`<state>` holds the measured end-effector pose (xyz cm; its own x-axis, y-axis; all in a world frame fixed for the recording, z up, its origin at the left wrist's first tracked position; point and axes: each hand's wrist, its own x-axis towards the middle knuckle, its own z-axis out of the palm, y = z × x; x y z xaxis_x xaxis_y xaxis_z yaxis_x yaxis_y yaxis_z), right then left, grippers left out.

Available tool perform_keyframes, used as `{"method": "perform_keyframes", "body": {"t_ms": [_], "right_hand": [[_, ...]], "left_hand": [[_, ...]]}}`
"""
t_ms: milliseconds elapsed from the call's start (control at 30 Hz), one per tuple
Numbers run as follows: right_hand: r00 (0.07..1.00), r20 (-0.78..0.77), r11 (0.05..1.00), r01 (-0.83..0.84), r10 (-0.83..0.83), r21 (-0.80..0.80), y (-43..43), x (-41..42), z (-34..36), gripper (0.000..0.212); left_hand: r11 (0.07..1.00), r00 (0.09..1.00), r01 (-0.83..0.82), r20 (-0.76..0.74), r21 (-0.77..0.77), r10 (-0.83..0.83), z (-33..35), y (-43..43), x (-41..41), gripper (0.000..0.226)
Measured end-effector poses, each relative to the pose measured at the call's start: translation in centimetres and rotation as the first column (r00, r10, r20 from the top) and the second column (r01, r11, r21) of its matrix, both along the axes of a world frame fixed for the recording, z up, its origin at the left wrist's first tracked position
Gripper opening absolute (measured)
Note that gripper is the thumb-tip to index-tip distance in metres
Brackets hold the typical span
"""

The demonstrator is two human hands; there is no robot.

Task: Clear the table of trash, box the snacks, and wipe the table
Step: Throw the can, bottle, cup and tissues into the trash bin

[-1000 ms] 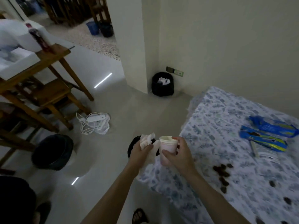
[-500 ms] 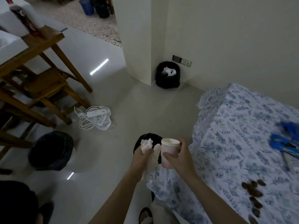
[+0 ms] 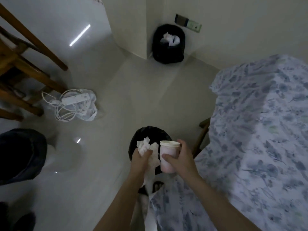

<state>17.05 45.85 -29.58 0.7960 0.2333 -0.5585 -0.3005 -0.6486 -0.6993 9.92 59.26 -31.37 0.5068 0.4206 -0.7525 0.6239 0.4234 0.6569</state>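
Note:
My left hand [image 3: 140,161] grips a wad of crumpled white tissue [image 3: 146,147]. My right hand [image 3: 180,160] is closed around an upright white paper cup [image 3: 168,155]. Both hands hover above a black-lined trash bin [image 3: 146,134] that stands on the floor just off the table's corner; the hands hide much of its opening. The table under a blue floral cloth [image 3: 260,147] fills the right side of the view, and its snacks lie out of frame.
A second black bin [image 3: 169,44] holding white trash sits in the far wall corner. A white power strip with tangled cords [image 3: 73,104] lies on the floor at left, beside wooden chair legs [image 3: 33,77]. A dark round object [image 3: 21,152] sits at far left.
The view has tilted down and moved left over the floor. My hands with tissue and cup have moved off the table edge to above the near bin. The snacks have left the frame.

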Motion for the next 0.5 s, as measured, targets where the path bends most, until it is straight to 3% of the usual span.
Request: {"method": "perform_keyframes", "body": {"t_ms": [300, 433, 500], "right_hand": [[0.987, -0.158, 0.996, -0.01, -0.005, -0.09, 1.6, 0.9, -17.6, 0.085], [0.979, -0.204, 0.999, 0.013, -0.022, -0.045, 2.5, 1.4, -21.7, 0.095], [0.98, -0.198, 0.999, -0.035, 0.026, -0.04, 2.6, 1.1, -22.5, 0.1]], "left_hand": [[0.995, 0.987, -0.003, -0.159, -0.099, -0.012, -18.6, 2.6, -0.5, 0.025], [0.978, 0.978, -0.104, -0.199, -0.183, 0.067, -22.7, 2.8, 0.7, 0.032], [0.98, 0.976, -0.064, -0.215, -0.189, 0.022, -23.6, 2.8, 1.0, 0.039]]}}
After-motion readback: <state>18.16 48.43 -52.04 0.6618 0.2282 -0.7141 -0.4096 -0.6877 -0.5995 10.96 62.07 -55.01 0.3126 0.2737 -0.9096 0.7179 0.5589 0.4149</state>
